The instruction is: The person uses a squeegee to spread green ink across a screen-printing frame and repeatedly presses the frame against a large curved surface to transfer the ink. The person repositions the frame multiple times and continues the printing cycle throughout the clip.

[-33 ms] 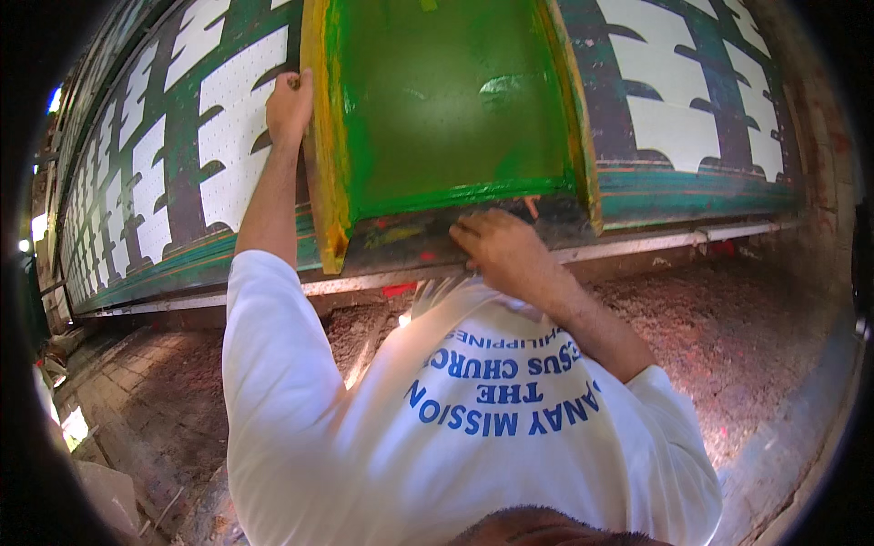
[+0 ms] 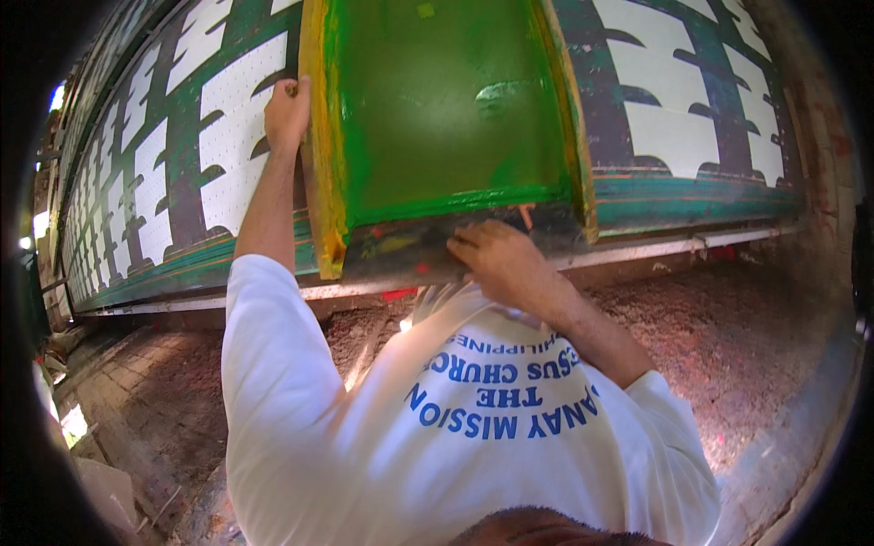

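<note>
A screen frame (image 2: 323, 173) with yellow-stained wooden sides and glossy green-coated mesh (image 2: 437, 118) lies across the long slanted table. My left hand (image 2: 286, 114) is closed on the frame's left side, high up. Lower down, my right hand (image 2: 501, 259) has its fingers curled onto the dark, paint-marked front bar (image 2: 391, 253) of the frame, below the green area. Rows of white notched pieces (image 2: 237, 118), some dotted with small holes, lie on the dark boards to the left and right of the frame.
A pale metal rail (image 2: 692, 241) runs along the table's near edge. Below it is a rough, stained reddish floor (image 2: 665, 318). Light scraps (image 2: 105, 487) lie at the lower left. My white T-shirt fills the lower middle.
The screen frame has shifted slightly down toward my body, with both hands moving along with it; my left hand sits a little lower.
</note>
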The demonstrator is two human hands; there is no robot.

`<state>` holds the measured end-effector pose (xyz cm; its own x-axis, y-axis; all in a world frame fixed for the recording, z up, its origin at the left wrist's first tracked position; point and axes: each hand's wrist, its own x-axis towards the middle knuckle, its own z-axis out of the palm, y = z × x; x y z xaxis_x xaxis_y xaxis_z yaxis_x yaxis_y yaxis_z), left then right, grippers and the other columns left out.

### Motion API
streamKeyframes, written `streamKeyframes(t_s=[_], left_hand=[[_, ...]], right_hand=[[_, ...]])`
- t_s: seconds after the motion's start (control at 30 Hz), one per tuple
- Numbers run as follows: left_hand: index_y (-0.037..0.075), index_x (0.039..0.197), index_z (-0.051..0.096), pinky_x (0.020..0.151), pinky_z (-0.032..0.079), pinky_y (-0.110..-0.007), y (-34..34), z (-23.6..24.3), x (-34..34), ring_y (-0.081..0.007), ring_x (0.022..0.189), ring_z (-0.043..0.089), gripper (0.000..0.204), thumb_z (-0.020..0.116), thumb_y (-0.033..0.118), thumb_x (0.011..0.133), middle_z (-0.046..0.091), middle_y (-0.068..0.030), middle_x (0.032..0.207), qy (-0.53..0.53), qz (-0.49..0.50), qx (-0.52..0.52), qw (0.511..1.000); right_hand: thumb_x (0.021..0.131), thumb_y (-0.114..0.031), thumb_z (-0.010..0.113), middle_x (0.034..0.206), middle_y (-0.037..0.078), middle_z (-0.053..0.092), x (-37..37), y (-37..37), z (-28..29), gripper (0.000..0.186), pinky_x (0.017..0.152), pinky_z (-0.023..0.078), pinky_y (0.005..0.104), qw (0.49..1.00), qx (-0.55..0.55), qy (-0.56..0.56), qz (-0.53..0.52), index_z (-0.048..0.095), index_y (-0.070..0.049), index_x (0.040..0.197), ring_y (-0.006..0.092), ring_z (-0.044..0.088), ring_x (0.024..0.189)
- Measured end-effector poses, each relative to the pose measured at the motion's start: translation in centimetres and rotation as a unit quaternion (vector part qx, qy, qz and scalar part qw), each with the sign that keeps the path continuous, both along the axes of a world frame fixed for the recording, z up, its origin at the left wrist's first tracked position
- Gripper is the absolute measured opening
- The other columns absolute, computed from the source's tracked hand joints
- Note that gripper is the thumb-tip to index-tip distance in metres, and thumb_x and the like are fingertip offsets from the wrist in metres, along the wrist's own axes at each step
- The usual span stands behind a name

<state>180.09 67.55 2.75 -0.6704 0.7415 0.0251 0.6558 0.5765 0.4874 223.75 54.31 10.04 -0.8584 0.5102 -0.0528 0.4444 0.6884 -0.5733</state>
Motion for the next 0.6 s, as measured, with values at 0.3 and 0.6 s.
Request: streamKeyframes(t_s=[0.3, 0.6], left_hand=[[0.005, 0.130, 0.069, 0.106, 0.051, -0.044, 0.6, 0.2, -0.1, -0.0353, 0.121, 0.069, 0.058, 0.059, 0.055, 0.101, 0.073, -0.0184, 0.129, 0.010, 0.014, -0.005, 1.000], [0.006, 0.128, 0.070, 0.106, 0.050, -0.045, 0.4, 0.4, -0.1, -0.0362, 0.121, 0.068, 0.056, 0.058, 0.054, 0.102, 0.073, -0.0210, 0.127, -0.004, 0.013, 0.014, 1.000]], right_hand=[[0.092, -0.019, 0.079, 0.094, 0.017, 0.076, 10.9, 12.0, -1.3, 0.018, 0.074, 0.060, 0.0406, 0.923, -0.097, 0.138, -0.345, 0.079, -0.006, 0.105, 0.0287, 0.075, 0.083], [0.083, -0.030, 0.086, 0.122, 0.020, 0.068, 11.5, 15.2, -5.2, 0.063, 0.087, 0.058, 0.0438, 0.929, -0.045, -0.010, -0.367, 0.064, 0.003, 0.132, 0.0349, 0.070, 0.104]])
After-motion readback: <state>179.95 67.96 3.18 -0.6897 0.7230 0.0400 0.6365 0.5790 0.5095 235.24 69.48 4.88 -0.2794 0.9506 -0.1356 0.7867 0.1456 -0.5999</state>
